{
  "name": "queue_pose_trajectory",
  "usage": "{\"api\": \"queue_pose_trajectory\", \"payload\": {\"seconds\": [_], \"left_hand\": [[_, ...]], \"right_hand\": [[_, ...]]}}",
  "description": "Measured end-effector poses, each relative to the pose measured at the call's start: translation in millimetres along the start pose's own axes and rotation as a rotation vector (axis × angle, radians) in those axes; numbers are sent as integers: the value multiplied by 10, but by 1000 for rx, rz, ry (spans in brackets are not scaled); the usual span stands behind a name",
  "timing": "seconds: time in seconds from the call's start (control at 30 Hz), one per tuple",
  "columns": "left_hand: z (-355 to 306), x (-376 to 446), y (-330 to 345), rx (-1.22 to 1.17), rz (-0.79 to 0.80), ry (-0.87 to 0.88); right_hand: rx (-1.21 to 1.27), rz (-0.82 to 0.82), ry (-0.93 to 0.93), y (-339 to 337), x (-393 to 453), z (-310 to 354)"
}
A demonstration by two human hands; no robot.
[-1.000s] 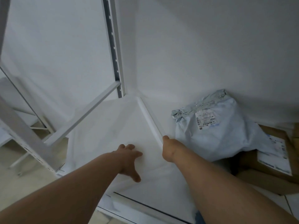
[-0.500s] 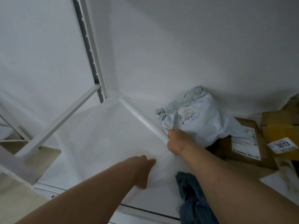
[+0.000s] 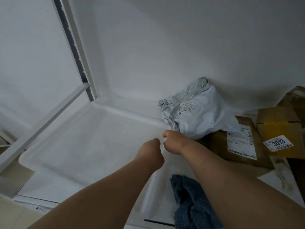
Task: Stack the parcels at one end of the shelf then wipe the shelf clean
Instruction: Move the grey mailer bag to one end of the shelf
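Both hands, left hand [image 3: 152, 148] and right hand [image 3: 172, 141], pinch a flat white mailer [image 3: 158, 180] on the shelf [image 3: 74, 146], beside the stacked grey poly parcel [image 3: 198, 119]. Yanking risks toppling that stack or dragging the blue cloth [image 3: 189, 204] off.

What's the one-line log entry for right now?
phase: stacking | left hand: by right hand, grip unclear | right hand: at grey mailer bag | cloth: idle on shelf
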State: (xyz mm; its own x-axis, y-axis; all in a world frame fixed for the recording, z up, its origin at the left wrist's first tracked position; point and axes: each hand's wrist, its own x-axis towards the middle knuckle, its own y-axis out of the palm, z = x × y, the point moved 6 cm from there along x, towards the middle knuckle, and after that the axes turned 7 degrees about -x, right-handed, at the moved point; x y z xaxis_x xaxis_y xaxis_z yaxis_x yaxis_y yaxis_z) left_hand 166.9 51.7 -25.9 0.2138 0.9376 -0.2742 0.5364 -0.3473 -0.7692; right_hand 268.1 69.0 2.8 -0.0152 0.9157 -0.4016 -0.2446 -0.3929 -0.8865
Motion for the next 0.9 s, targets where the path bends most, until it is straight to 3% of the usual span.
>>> {"api": "queue_pose_trajectory", "payload": {"seconds": [0.13, 0.43, 0.57, 0.77, 0.83, 0.9], "left_hand": [[-38, 53, 51, -396, 141, -108], [561, -130, -369, 243, 224, -1], [690, -226, -355, 314, 304, 81], [700, -274, -147, 406, 407, 143], [664, -253, -124, 468, 445, 146], [629, -209, -150, 505, 459, 152]], "right_hand": [[-82, 10, -11, -19, -10, 38], [-284, 137, -78, 331, 59, 192], [-435, 104, 19, 390, 141, 57], [-352, 53, 79, 255, 221, -82], [-300, -53, 62, 91, 203, -63], [-337, -259, 26, -155, 141, -50]]}}
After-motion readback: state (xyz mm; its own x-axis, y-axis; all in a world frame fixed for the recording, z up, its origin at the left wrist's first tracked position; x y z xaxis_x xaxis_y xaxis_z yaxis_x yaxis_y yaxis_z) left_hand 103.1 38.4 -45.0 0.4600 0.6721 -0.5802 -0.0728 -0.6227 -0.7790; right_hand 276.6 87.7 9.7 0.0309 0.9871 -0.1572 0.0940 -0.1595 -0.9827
